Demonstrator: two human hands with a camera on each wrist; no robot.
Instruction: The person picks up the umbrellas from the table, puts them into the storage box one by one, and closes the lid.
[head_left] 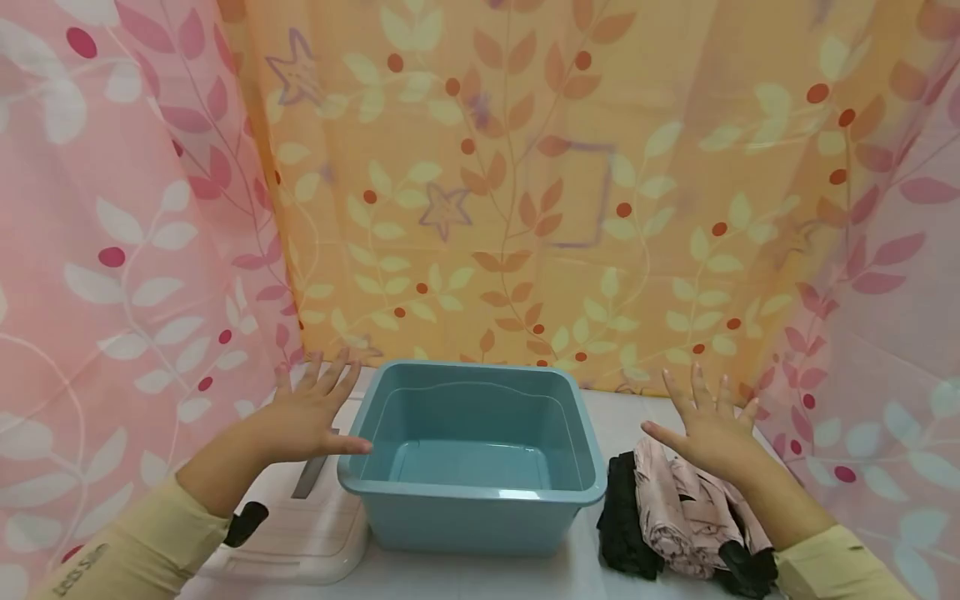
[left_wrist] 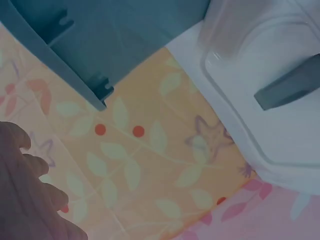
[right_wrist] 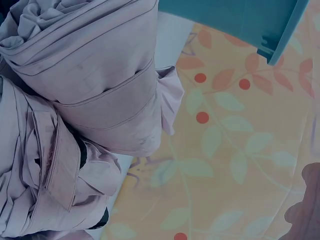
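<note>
A blue-grey plastic tub stands on the table with nothing inside it. My left hand is raised with fingers spread, its thumb over the tub's left rim; whether it touches cannot be seen. To the right, my right hand hovers with spread fingers above rolled clothes. The pile has pale pink rolled garments and a black rolled garment on its left side. Only the left hand's curved fingertips show in the left wrist view. The right wrist view shows the pink rolls close up.
A pale, translucent lid with a grey handle lies left of the tub. White cloth covers the table. Patterned curtains, orange behind and pink at the left and right, surround it.
</note>
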